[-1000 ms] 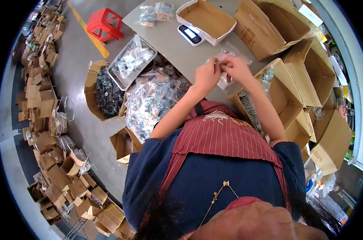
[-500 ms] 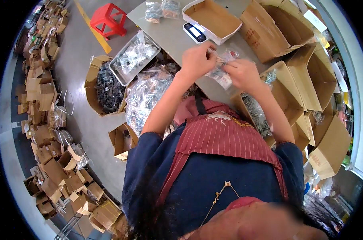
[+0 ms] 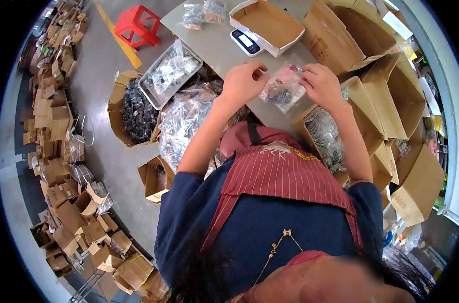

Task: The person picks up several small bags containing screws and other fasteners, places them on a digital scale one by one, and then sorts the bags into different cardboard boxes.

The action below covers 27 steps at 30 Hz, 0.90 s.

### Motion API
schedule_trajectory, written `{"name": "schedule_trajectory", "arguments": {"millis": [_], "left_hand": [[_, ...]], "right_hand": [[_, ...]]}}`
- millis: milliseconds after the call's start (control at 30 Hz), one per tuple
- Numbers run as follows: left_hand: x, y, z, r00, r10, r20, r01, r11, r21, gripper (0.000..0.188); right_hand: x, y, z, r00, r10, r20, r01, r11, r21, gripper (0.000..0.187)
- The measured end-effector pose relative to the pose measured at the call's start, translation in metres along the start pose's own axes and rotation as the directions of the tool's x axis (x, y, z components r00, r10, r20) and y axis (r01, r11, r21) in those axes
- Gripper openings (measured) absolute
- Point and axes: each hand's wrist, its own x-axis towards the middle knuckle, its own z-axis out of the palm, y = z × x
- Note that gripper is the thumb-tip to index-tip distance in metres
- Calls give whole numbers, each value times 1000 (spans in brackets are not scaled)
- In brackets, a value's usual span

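A clear plastic bag (image 3: 282,92) lies on the grey table, with small dark parts and something red and pink inside. Its exact contents are too small to name. My left hand (image 3: 243,83) is beside the bag's left edge, fingers loosely curled with a gap between thumb and forefinger; nothing shows in it. On the opposite side, my right hand (image 3: 323,87) pinches the bag's right edge between thumb and fingers.
Beyond my hands are a digital scale (image 3: 246,42) and a shallow cardboard tray (image 3: 270,25). Open cartons (image 3: 340,38) crowd the right side. To the left are a metal tray (image 3: 158,93), a large heap of bagged parts (image 3: 186,123) and a red stool (image 3: 137,26).
My hands have moved apart, the left one leftward and slightly down, the right one to the right. More of the plastic bag and its dark contents now shows between them.
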Motion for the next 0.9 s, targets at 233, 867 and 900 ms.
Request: {"name": "schedule_trajectory", "arguments": {"millis": [233, 867, 900], "left_hand": [[-8, -21, 24, 961, 271, -56, -273, 962, -22, 24], [-10, -9, 51, 964, 55, -260, -121, 961, -248, 13], [-11, -8, 52, 958, 103, -268, -156, 970, -186, 13]], "right_hand": [[-6, 4, 4, 994, 106, 1, -105, 984, 141, 15], [10, -35, 40, 961, 265, -76, -211, 883, 419, 16], [12, -35, 42, 973, 204, -111, -147, 910, 387, 18]]}}
